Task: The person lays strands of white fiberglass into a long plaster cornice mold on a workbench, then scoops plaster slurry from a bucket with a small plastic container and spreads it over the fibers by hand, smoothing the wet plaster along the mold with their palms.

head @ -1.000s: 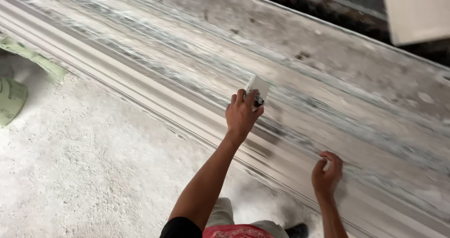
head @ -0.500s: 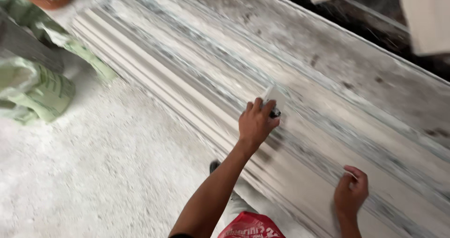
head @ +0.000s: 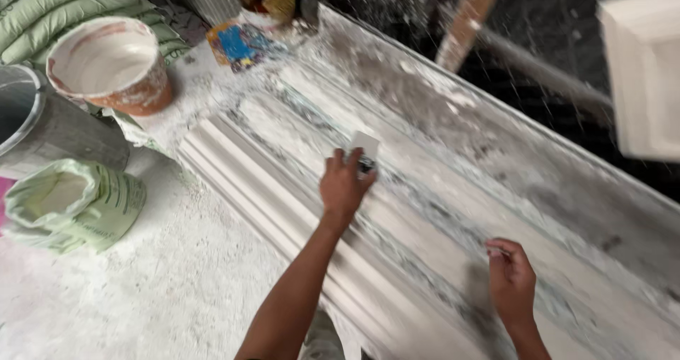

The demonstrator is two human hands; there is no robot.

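The left hand (head: 345, 187) is clamped on one small white flat scraper (head: 365, 146), its blade standing up past the fingertips and pressed to the long, ridged, plaster-white moulding (head: 283, 211) that runs slantwise along the dusty tabletop (head: 567, 190), about midway down its length. The right hand (head: 511, 280) rests nearer the tabletop's near right edge, fingers curled together on the moulding, holding nothing I can make out; both forearms reach forward, the left outstretched. Toward the far left corner stand one plaster-smeared bucket (head: 113, 62), one grey drum (head: 42, 130) and one open green sack (head: 74, 204).
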